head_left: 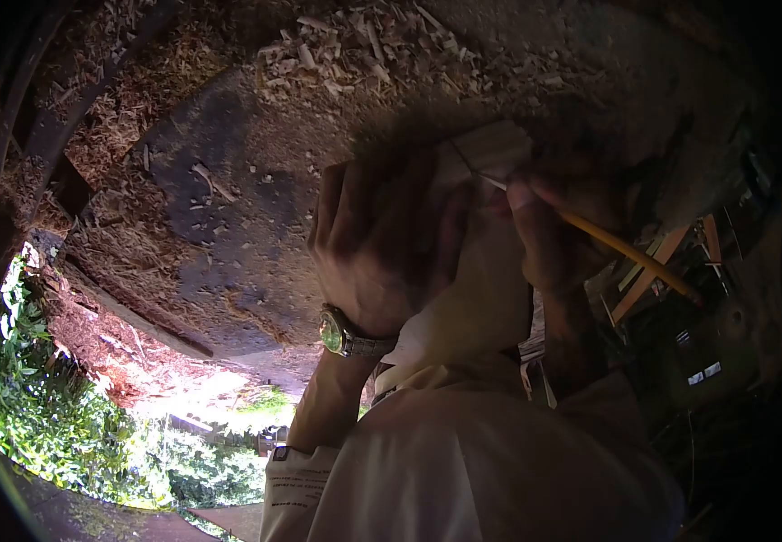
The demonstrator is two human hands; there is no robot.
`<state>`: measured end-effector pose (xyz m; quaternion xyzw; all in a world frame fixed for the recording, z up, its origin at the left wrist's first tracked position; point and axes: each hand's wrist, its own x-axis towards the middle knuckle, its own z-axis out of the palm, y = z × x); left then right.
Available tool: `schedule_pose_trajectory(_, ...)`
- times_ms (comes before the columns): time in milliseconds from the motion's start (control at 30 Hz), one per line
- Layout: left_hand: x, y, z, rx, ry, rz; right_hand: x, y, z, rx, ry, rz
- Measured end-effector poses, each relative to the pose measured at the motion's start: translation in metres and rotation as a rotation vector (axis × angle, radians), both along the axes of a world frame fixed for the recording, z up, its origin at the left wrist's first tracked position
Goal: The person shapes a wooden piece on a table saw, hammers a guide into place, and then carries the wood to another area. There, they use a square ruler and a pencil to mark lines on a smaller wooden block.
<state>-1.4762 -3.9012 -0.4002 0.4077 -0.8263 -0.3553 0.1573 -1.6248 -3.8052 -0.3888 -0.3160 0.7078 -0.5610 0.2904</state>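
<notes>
My right hand pinches a yellow pencil, its pointed end touching or very close to a pale piece of wood. A thin dark line shows on the wood near the pencil's tip. My left hand, with a watch at the wrist, is curled over the left side of the same piece. Shadow hides some of its fingertips. The piece stretches from between my hands down toward my shirt.
A broad, dark, worn surface lies beneath my hands, with wood shavings heaped at its far side. More shavings cover the ground at left. Wooden strips lie at right. Green plants stand in bright light at lower left.
</notes>
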Motion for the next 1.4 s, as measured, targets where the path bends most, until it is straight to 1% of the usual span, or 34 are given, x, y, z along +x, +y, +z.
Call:
schedule_pose_trajectory(233,-0.001,0.001,0.0,-0.004,-0.001,0.007,-0.014,0.003,-0.007,-0.077,0.027,0.125)
schedule_pose_trajectory(300,-0.001,0.0,0.002,-0.01,-0.002,0.007,-0.013,0.003,-0.007,-0.087,0.051,0.117)
schedule_pose_trajectory(367,-0.002,0.001,0.002,0.004,-0.004,0.013,-0.004,-0.001,-0.002,-0.082,0.06,0.033)
schedule_pose_trajectory(467,-0.002,0.001,0.003,0.013,-0.001,0.017,-0.001,0.003,-0.001,-0.038,0.048,0.027)
schedule_pose_trajectory(567,-0.003,0.0,0.005,-0.008,-0.003,0.005,0.0,0.007,-0.001,0.021,0.105,0.038)
schedule_pose_trajectory(667,-0.004,-0.001,0.005,-0.051,-0.001,-0.012,-0.001,-0.002,0.005,0.007,0.076,0.022)
schedule_pose_trajectory(767,-0.004,0.0,0.007,-0.077,-0.007,-0.014,0.004,0.008,0.004,-0.117,-0.324,-0.292)
schedule_pose_trajectory(800,-0.006,0.001,0.004,-0.082,0.013,-0.019,-0.006,0.022,0.007,0.055,-0.282,-0.205)
schedule_pose_trajectory(833,0.002,0.001,-0.004,-0.162,0.053,-0.139,-0.003,0.033,-0.003,-0.109,-0.342,-0.279)
schedule_pose_trajectory(867,-0.004,0.0,0.006,-0.129,-0.004,-0.132,-0.001,0.043,-0.015,-0.277,-0.376,-0.347)
schedule_pose_trajectory(900,-0.006,0.003,0.007,-0.157,-0.029,-0.123,0.002,0.051,-0.012,-0.316,-0.359,-0.418)
schedule_pose_trajectory(933,-0.01,0.003,0.016,-0.148,-0.082,-0.13,0.0,0.069,0.005,-0.183,-0.393,-0.447)
schedule_pose_trajectory(967,-0.01,0.004,0.012,-0.197,-0.072,-0.175,0.008,0.098,0.015,-0.002,-0.532,-0.528)
schedule_pose_trajectory(1000,-0.01,0.006,0.015,-0.169,-0.108,-0.172,0.008,0.127,0.022,0.049,-0.474,-0.481)
schedule_pose_trajectory(1067,-0.011,0.008,0.014,-0.162,-0.117,-0.166,0.026,0.197,0.028,0.492,-0.201,-0.5)
schedule_pose_trajectory(1133,-0.015,0.009,0.017,-0.167,-0.101,-0.144,0.049,0.27,0.025,0.707,-0.014,-0.554)
schedule_pose_trajectory(1167,-0.017,0.01,0.021,-0.157,-0.093,-0.133,0.076,0.319,-0.005,0.588,-0.114,-0.772)
schedule_pose_trajectory(1200,-0.019,0.012,0.024,-0.143,-0.094,-0.122,0.087,0.356,-0.007,0.718,-0.243,-0.78)
schedule_pose_trajectory(1300,-0.025,0.015,0.031,-0.118,-0.09,-0.122,0.102,0.349,0.033,0.622,-1.074,-1.088)
schedule_pose_trajectory(1333,-0.021,0.014,0.016,-0.189,-0.064,-0.129,0.102,0.338,0.039,0.575,-1.309,-1.074)
schedule_pose_trajectory(1367,-0.018,0.008,0.0,-0.236,-0.06,-0.146,0.104,0.319,0.05,0.578,-1.176,-1.053)
schedule_pose_trajectory(1400,-0.011,-0.005,-0.014,-0.141,-0.222,-0.157,0.095,0.294,0.066,0.678,-1.046,-1.047)
